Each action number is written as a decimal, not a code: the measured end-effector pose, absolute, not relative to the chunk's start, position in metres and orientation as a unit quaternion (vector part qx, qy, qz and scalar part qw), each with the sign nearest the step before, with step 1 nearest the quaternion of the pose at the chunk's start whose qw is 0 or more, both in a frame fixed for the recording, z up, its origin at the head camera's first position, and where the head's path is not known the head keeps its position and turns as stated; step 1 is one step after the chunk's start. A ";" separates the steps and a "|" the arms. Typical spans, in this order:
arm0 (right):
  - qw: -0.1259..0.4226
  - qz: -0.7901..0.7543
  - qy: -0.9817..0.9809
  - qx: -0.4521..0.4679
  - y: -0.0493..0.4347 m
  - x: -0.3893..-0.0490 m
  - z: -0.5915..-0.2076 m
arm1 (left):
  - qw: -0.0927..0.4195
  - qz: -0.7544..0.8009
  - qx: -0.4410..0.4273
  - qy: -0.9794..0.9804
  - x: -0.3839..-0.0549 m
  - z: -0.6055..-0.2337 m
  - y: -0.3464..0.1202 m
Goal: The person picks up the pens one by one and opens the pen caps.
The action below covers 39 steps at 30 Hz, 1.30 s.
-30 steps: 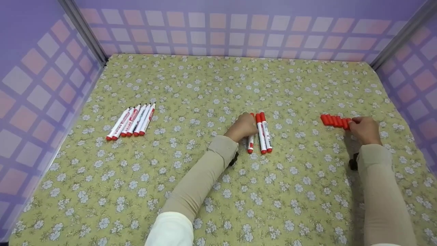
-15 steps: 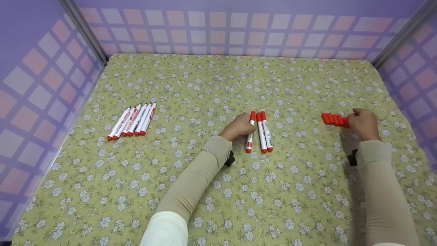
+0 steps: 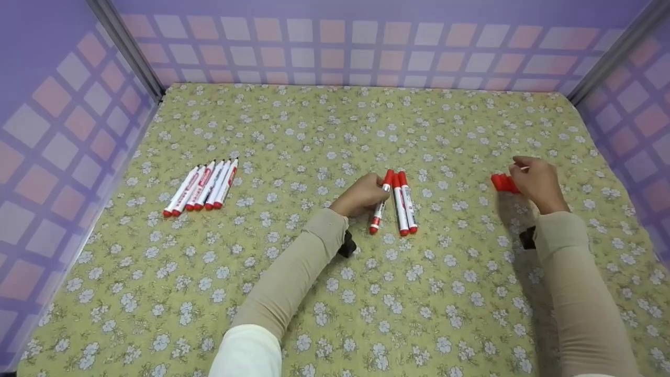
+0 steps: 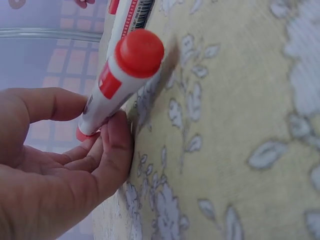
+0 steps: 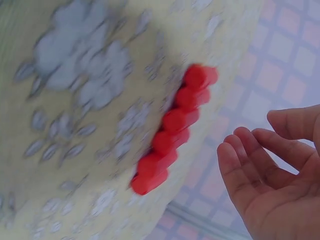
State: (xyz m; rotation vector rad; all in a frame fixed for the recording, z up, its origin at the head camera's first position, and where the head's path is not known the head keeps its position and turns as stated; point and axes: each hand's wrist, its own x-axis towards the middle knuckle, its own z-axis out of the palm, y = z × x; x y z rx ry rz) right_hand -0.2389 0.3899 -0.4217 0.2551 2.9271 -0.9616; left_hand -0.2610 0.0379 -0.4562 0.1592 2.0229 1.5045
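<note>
My left hand [image 3: 361,196] pinches a white marker with a red cap [image 3: 379,210] between thumb and fingers. In the left wrist view, the marker's red tail end [image 4: 141,52] points toward the camera, lifted off the cloth. Two more capped red markers [image 3: 402,207] lie side by side just to its right. Over at the right, my right hand [image 3: 542,186] hovers beside a slanted row of several loose red marker caps [image 3: 501,183]. The right wrist view has the fingers [image 5: 252,170] loosely bent, apart from the caps and holding nothing.
Several uncapped white markers with red ends [image 3: 201,186] lie in a row on the left, tips pointing away. A yellow-green flowered cloth [image 3: 314,136] covers the table. Purple checked panels [image 3: 366,47] enclose the back and sides.
My left hand has drawn its marker slightly left, away from the other two, and tilted it. The right hand has let go of the end cap and lifted up and left over the row.
</note>
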 end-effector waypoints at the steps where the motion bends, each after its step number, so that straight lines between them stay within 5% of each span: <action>1: 0.026 -0.314 0.946 0.071 0.387 -0.238 -0.421 | 0.303 0.564 0.058 0.766 -0.261 -0.456 0.038; 21: 0.034 -0.352 0.929 -0.108 0.311 -0.237 -0.402 | 0.235 0.435 0.127 0.860 -0.263 -0.434 0.021; 29: 0.081 -0.330 0.921 -0.191 0.276 -0.230 -0.396 | 0.184 0.402 0.209 0.872 -0.252 -0.427 0.012; 39: 0.064 -0.228 0.924 -0.300 0.234 -0.215 -0.391 | 0.122 0.284 0.312 0.898 -0.242 -0.417 0.007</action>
